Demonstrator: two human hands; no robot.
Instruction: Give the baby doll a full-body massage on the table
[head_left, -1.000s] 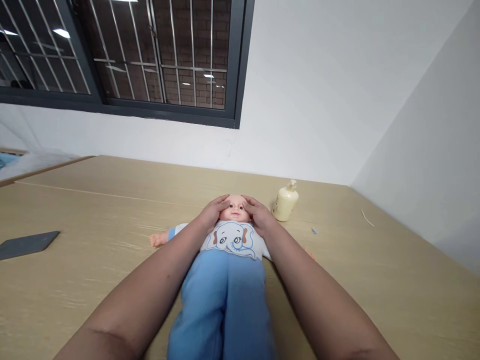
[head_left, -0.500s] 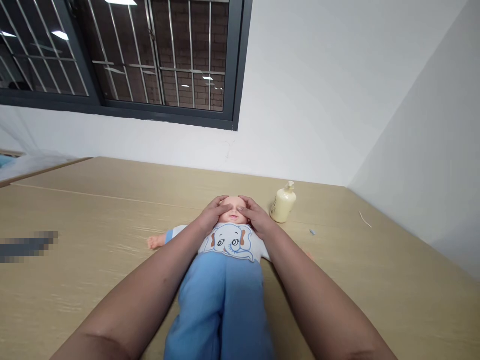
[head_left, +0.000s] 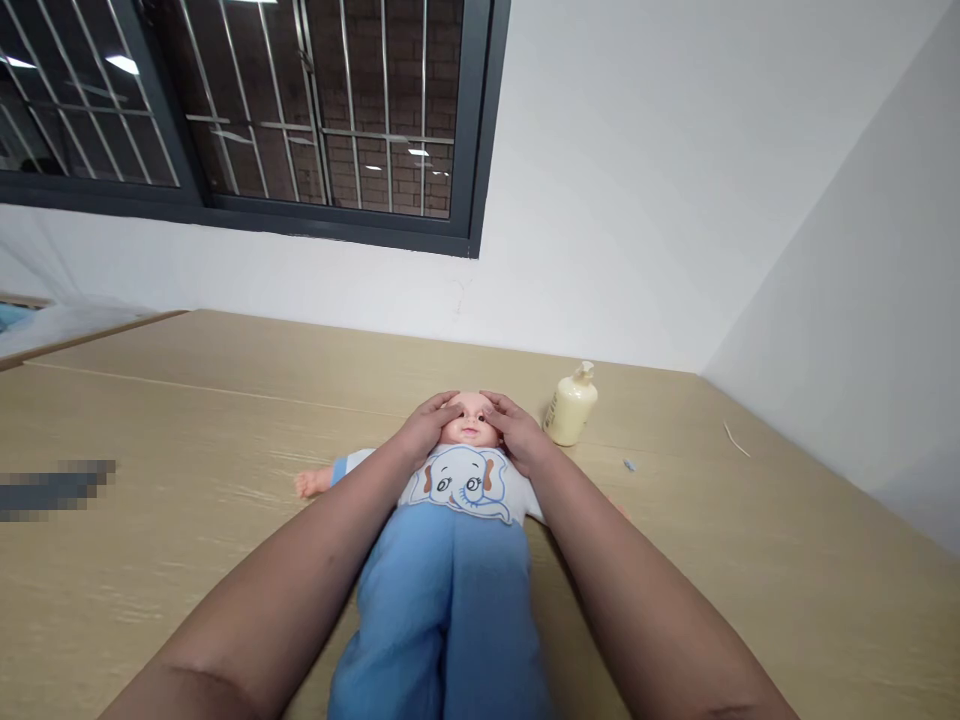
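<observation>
A doll's bare arm [head_left: 311, 482] pokes out to the left on the pale wooden table [head_left: 165, 420]. My left hand [head_left: 424, 428] cups one side of the baby doll [head_left: 457, 520], fingers spread flat and thumb by its eye, gripping nothing. The doll lies face up at the table's centre. My right hand [head_left: 514, 432] rests open against the other cheek. A cream pump bottle [head_left: 571, 405] stands just beyond, near the white wall.

A single head-worn view looks forward and down along the table [head_left: 187, 420], close above it, facing the window [head_left: 300, 110].
</observation>
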